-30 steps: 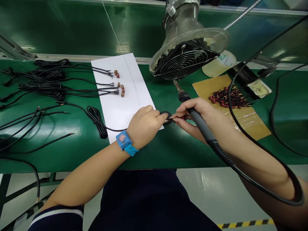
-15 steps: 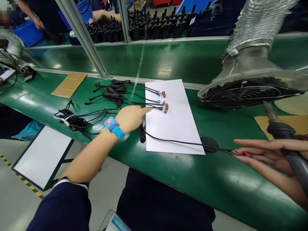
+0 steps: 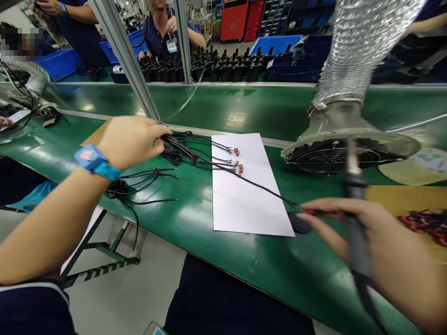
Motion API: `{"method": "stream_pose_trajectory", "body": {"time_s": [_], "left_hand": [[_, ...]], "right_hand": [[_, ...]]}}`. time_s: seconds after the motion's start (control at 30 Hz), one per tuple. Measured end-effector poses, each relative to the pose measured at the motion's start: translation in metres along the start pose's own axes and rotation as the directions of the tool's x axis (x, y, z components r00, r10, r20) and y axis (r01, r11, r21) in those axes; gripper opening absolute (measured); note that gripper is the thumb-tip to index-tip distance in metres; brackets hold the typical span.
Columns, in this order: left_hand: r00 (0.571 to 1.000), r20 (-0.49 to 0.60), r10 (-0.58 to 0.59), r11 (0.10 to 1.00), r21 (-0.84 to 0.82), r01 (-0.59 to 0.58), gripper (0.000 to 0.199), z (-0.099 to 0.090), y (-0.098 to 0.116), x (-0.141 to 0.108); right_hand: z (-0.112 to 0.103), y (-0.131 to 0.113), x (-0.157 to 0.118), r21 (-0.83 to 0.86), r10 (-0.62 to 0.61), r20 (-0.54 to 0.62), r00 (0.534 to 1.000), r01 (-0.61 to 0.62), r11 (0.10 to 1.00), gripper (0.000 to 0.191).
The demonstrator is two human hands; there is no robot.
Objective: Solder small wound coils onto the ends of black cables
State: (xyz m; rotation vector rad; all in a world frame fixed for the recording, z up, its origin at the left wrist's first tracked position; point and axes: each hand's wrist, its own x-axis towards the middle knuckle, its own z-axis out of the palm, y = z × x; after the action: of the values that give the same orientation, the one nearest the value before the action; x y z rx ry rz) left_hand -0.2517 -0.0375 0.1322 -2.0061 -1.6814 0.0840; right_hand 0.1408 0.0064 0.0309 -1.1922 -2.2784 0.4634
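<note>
My left hand (image 3: 134, 142), with a blue watch band on its wrist, is closed on the coiled part of a black cable (image 3: 261, 186) above the left-hand cables. The cable stretches over a white sheet (image 3: 251, 214) to my right hand (image 3: 387, 237). There my thumb and fingers pinch its end with a small red part, while the same hand holds a soldering iron (image 3: 358, 246), tip up. Several coiled black cables (image 3: 171, 156) lie beside the sheet, their stripped ends by small copper-coloured coils (image 3: 240, 169). Another cable bundle (image 3: 118, 188) lies nearer me, partly behind my left wrist.
A fume extractor hood (image 3: 338, 121) hangs over the bench at right. A black disc (image 3: 300, 224) sits by the sheet's corner. Red and black parts (image 3: 429, 223) lie on cardboard at right. A metal post (image 3: 132, 60) rises at the back; co-workers are beyond.
My left hand has moved left and back, lifting the cable's coil off the sheet's edge. My right hand has moved left with the iron, which now stands more upright. The view has tilted up.
</note>
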Motion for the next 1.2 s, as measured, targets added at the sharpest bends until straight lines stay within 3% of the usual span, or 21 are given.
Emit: {"method": "stream_pose_trajectory", "body": {"time_s": [0.07,0.1,0.17,0.23,0.33,0.43,0.53,0.63,0.7,0.8,0.93,1.1,1.2], "left_hand": [[0.998,-0.045,-0.044,0.999,0.028,0.046,0.050,0.004,-0.026,-0.001],[0.995,-0.011,-0.095,0.995,0.040,0.095,0.050,0.010,-0.036,-0.002],[0.970,0.115,-0.214,0.976,0.079,0.205,0.048,0.024,-0.047,-0.005],[0.923,0.260,-0.284,0.958,0.113,0.263,0.047,0.033,-0.049,-0.011],[0.863,0.364,-0.349,0.937,0.102,0.335,0.047,0.030,-0.039,-0.030],[0.799,0.491,-0.348,0.931,0.082,0.355,0.039,0.011,-0.026,-0.053],[0.688,0.646,-0.332,0.932,0.110,0.346,0.039,-0.001,-0.025,-0.075],[0.582,0.730,-0.359,0.914,0.147,0.379,0.044,0.006,-0.035,-0.091],[0.553,0.745,-0.373,0.898,0.141,0.417,0.059,0.019,-0.039,-0.096],[0.570,0.748,-0.339,0.900,0.082,0.428,0.085,0.042,-0.035,-0.097],[0.595,0.761,-0.259,0.922,0.011,0.388,0.079,0.059,-0.023,-0.099],[0.638,0.754,-0.153,0.923,-0.122,0.366,0.061,0.054,-0.032,-0.118],[0.702,0.707,-0.083,0.913,-0.229,0.338,0.056,0.044,-0.042,-0.130]], "right_hand": [[0.021,-0.019,0.028,0.001,-0.118,-0.024,0.993,0.118,0.993,0.014],[0.035,-0.024,0.042,0.006,-0.182,0.034,0.983,0.182,0.983,0.011],[0.064,-0.027,0.065,-0.013,-0.281,0.040,0.959,0.282,0.959,0.010],[0.091,-0.023,0.079,-0.034,-0.323,0.076,0.943,0.326,0.945,0.012],[0.114,-0.016,0.086,-0.031,-0.345,0.108,0.932,0.350,0.936,0.012],[0.117,-0.011,0.084,-0.047,-0.371,0.165,0.914,0.383,0.923,0.013],[0.112,-0.012,0.084,-0.033,-0.396,0.209,0.894,0.412,0.911,0.014],[0.108,-0.014,0.085,-0.057,-0.396,0.230,0.889,0.419,0.906,0.012],[0.108,-0.014,0.085,-0.086,-0.391,0.221,0.893,0.417,0.905,0.012],[0.110,-0.013,0.086,-0.108,-0.402,0.217,0.890,0.431,0.896,0.014],[0.120,-0.004,0.085,-0.163,-0.436,0.139,0.889,0.455,0.875,0.020],[0.130,0.002,0.085,-0.266,-0.492,0.047,0.869,0.485,0.833,0.029],[0.129,0.000,0.084,-0.311,-0.525,0.027,0.850,0.507,0.804,0.031]]}}
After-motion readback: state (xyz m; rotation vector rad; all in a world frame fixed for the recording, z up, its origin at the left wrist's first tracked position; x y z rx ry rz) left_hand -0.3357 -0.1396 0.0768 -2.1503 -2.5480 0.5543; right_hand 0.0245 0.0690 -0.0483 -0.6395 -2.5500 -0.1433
